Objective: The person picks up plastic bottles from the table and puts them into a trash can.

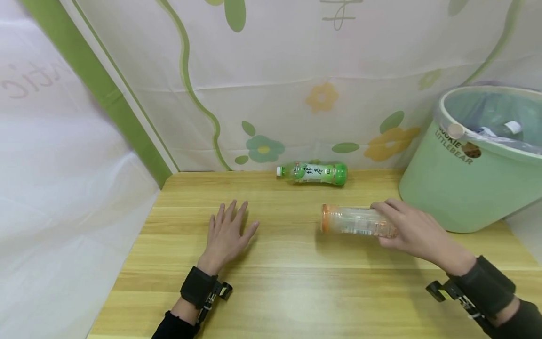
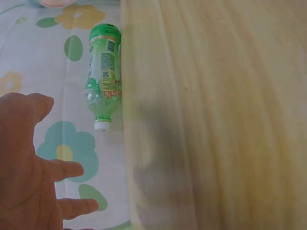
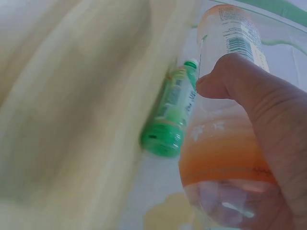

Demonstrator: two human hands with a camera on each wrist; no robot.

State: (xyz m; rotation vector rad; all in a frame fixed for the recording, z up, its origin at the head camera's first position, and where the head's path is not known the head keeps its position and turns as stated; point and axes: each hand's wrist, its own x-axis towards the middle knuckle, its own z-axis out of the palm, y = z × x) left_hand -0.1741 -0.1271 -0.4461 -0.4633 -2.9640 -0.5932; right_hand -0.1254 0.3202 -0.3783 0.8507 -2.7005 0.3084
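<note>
In the head view my right hand (image 1: 412,230) grips a clear plastic bottle with orange print (image 1: 351,221), held sideways just over the table with its orange end toward the left. The thumb lies across the same bottle (image 3: 220,129) in the right wrist view; the other fingers are mostly hidden behind it. My left hand (image 1: 226,238), its fingers spread, is over the left part of the table and holds nothing. A green-labelled tea bottle (image 1: 313,173) lies on its side at the table's back edge, white cap pointing left. In the left wrist view this tea bottle (image 2: 103,72) is beyond the fingers.
A pale green trash bin (image 1: 461,188) stands at the right rear of the wooden table (image 1: 271,292). It has a bag liner, and a white-capped bottle (image 1: 513,128) shows inside. White cloth with printed flowers (image 1: 262,94) hangs behind the table and plain white cloth hangs on the left.
</note>
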